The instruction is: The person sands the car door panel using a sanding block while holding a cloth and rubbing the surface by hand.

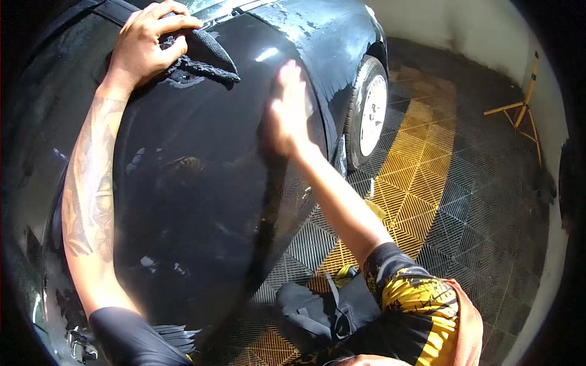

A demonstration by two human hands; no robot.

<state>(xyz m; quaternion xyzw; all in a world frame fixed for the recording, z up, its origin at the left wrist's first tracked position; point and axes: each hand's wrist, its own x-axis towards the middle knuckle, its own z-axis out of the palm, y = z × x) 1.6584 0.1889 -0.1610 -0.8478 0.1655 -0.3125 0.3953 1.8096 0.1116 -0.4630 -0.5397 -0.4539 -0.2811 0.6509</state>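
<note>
My left hand (149,46) is closed on a bunched dark cloth (210,56), which rests against the upper part of a black car door (189,207). Its fingers curl over the cloth, and a folded corner sticks out to the right. Lower and to the right, my right hand (288,113) lies flat against or just over the door near its front edge, fingers stretched out and slightly blurred. Nothing shows in that hand. Light smudges and a few pale patches mark the dark door surface.
The car's front fender (317,43) and front wheel (371,110) are beyond the door. Black and yellow grid tiles (421,152) cover the floor. A yellow tripod stand (520,110) is by the pale wall (476,27). A car door handle (80,344) shows at the lower left.
</note>
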